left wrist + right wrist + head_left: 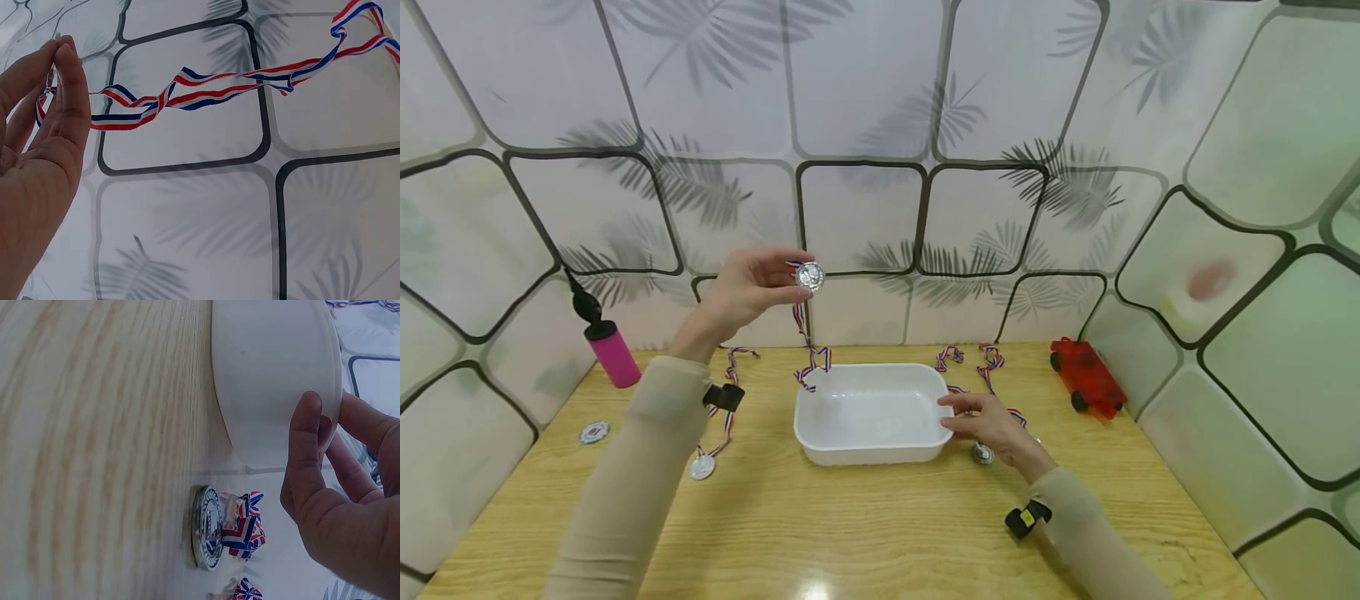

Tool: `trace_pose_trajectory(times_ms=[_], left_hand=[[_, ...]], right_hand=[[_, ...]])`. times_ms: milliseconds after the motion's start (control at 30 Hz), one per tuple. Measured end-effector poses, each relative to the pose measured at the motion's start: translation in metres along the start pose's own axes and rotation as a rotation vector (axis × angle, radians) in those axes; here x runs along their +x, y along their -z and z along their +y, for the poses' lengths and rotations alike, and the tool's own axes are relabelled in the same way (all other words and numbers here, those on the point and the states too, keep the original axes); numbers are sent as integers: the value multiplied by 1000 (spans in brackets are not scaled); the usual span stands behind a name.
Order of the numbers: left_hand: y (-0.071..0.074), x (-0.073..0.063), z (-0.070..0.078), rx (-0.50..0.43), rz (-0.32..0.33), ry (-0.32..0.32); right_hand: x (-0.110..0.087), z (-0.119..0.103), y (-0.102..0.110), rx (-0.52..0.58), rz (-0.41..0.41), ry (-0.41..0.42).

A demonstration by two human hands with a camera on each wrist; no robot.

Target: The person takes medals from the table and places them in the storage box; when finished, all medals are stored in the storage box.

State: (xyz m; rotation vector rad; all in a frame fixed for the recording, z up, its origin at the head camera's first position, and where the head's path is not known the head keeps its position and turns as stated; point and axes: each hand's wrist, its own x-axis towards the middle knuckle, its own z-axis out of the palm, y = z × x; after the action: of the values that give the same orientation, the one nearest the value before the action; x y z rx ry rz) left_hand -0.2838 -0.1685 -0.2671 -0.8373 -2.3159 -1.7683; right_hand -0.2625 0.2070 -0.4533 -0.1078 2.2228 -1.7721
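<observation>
- The left hand is raised above the far left of the white tray, its fingers pinching a silver medal near the thumb tip.
- From that medal a red, white and blue ribbon hangs, loosely twisted, down to the tray's far left corner; whether its end touches the rim cannot be told.
- The right hand grips the tray's right end, thumb and fingers on either side of the rim.
- The tray sits upright in the middle of the worktop, its long side running left to right.
- Just right of the tray, beside the right hand, a second medal lies on the worktop; striped ribbons stretch toward the far edge there, partly hidden by the hand.
- Left of the tray and nearer, a third medal lies flat, its striped cord running away toward the far side, partly covered by the left arm's black wrist camera.
- At the far left stands a pink cylinder with a black top; nearer, a round chip lies flat.
- At the far right is a red toy car with black wheels.
- A patterned backdrop with dark outlines and leaf shapes rises behind the worktop.
</observation>
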Motion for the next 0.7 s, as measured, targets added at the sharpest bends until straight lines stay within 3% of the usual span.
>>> trace_pose_trajectory(times_ms=[300,700], left_hand=[[-15,6,-2,-33,-86,-21],[-30,4,-17,36,-148,79]], right_hand=[[0,2,1,-9,-6,20],[2,2,2,-9,-19,20]])
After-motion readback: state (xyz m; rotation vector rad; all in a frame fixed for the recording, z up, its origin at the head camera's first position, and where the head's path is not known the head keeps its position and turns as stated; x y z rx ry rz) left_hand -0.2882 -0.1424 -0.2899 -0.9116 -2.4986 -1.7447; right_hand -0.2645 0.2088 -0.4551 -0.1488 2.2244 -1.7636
